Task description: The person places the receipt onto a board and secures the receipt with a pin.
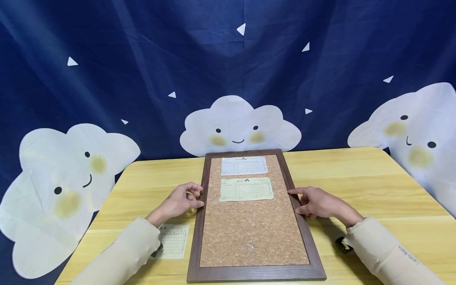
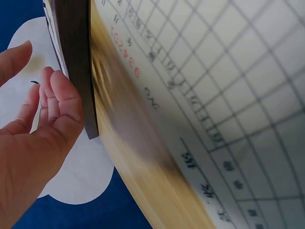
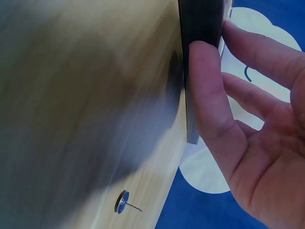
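Note:
A cork board (image 1: 249, 233) in a dark brown wooden frame (image 1: 256, 273) lies on the table. Two printed slips are on its upper part: a whitish slip (image 1: 244, 166) and, below it, a pale yellow slip (image 1: 246, 189). Each has a small dark spot at its top edge. At the frame's left side is my left hand (image 1: 182, 200), fingers loosely bent, fingertips at the edge; whether they touch cannot be told. My right hand (image 1: 318, 202) rests its fingertips against the right side, the index finger stretched out. In the right wrist view its thumb (image 3: 209, 81) touches the frame's side.
Another printed slip (image 1: 175, 241) lies on the wooden table (image 1: 374, 190) left of the board, partly under my left sleeve (image 1: 128, 249). A thumbtack (image 3: 123, 202), point sideways, lies on the table at the right. Behind hangs a blue curtain (image 1: 228, 59) with clouds.

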Demonstrator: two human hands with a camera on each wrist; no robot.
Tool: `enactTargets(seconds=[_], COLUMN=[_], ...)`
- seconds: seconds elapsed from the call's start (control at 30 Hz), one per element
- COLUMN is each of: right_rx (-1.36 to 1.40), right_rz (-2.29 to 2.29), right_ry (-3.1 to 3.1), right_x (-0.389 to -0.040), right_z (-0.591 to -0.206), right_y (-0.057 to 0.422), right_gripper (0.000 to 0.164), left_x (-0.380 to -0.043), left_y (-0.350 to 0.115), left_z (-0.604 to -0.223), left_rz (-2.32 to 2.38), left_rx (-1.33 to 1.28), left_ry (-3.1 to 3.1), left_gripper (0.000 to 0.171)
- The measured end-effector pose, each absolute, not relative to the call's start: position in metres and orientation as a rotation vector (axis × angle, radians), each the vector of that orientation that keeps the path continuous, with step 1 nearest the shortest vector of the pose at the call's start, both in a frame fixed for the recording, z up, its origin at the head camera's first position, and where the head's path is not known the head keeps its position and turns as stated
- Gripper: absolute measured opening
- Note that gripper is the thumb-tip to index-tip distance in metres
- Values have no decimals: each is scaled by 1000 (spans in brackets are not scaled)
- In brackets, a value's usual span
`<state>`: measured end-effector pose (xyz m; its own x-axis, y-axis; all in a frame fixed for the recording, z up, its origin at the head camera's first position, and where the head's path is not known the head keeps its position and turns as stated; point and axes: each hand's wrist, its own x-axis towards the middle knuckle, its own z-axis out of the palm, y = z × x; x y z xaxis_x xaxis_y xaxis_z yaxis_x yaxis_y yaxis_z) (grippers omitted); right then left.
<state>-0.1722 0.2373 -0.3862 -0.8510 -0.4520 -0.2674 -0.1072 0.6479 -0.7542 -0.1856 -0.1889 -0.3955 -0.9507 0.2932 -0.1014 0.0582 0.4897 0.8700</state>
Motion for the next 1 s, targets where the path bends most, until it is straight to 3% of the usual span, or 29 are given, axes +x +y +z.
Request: enactTargets(seconds=[1.0], right_rx=[-382], right_rz=[-1088], right_ry=[2400], right_x=[-173], right_z=[-388], right_y=[238], right_gripper=[64], left_x=[-172], left_y=[-217], left_z=[-403], left_rz=[1516], left_rx=[361], left_ry=[2346], left_gripper=[47])
